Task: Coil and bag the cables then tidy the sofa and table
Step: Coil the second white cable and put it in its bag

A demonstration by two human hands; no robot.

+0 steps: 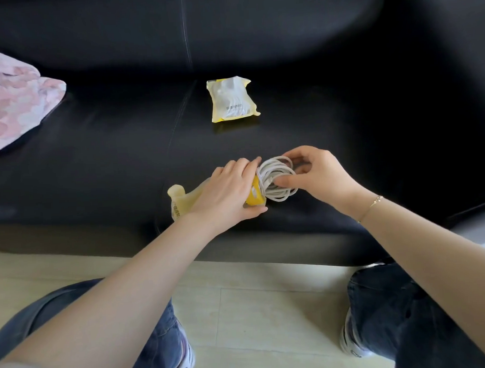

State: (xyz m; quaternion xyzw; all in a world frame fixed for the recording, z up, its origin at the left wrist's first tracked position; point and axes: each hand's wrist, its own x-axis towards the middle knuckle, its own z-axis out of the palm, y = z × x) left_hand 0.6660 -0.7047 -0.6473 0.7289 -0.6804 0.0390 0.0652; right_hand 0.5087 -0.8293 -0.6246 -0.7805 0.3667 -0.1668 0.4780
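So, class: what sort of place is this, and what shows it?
Probably a home living room: a black leather sofa, a pink patterned cushion on it, and pale wood-look flooring.

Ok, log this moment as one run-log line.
step: bagging coil | left hand: holds bag mouth | right hand: feeds coil in | coil: mostly outside | filled bag: on sofa

Glossy black leather sofa; thin translucent plastic bag; smooth white cable; soft cloth pillow.
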